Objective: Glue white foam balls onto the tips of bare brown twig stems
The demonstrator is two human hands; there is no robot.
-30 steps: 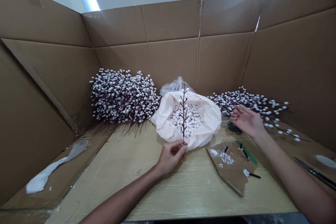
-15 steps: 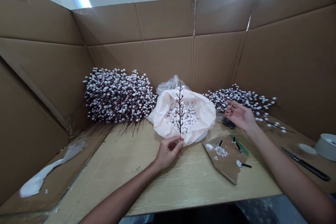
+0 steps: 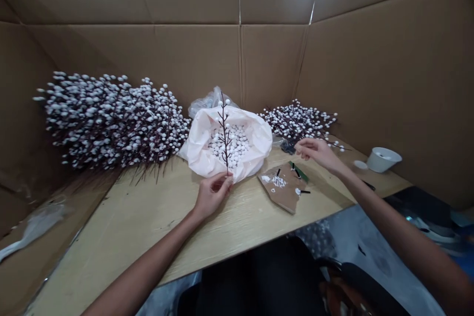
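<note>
A slender dark-stemmed sprig of white berries [image 3: 224,133] stands upright, pinched securely low on its stem by the left hand [image 3: 212,195], just before the pale pink plastic bag [image 3: 196,150], while the right hand [image 3: 318,152], open and empty, hovers beside a smaller heap of sprigs [image 3: 296,121].

The thin dark reddish-brown twig [image 3: 224,133] in the left hand [image 3: 212,195] is dotted with white beads, and just beyond the grip a pale pink plastic bag [image 3: 198,150] rings round white balls [image 3: 239,145].
</note>
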